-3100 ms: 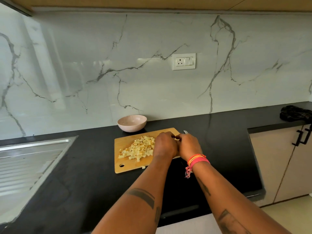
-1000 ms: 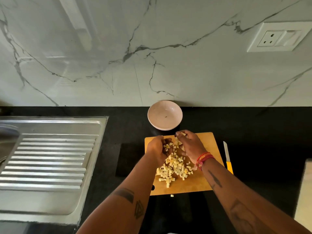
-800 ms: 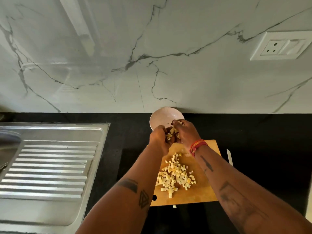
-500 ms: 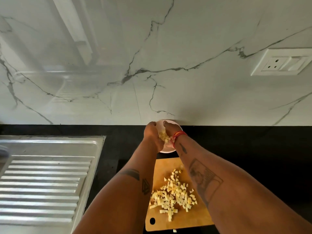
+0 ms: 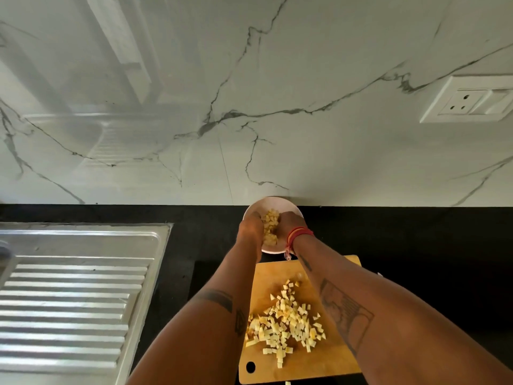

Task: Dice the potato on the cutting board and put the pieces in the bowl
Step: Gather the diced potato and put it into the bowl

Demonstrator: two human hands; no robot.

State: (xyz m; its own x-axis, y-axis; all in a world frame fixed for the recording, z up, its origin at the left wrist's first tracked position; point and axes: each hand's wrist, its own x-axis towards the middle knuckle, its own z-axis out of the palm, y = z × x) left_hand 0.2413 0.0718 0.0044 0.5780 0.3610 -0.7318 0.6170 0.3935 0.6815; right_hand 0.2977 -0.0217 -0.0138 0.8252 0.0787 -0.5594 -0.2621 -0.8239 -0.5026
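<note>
Hands: I see my left hand [image 5: 251,227] and right hand [image 5: 288,222] cupped together over the round pale pink ceramic bowl [image 5: 280,205], fingers curled round a heap of diced yellow potato pieces [image 5: 270,225] so none spills.
Remaining dice: most lie piled on the rectangular wooden cutting board [image 5: 327,368], just below the bowl on the black bench [image 5: 416,245], keeping each carry short.
</note>
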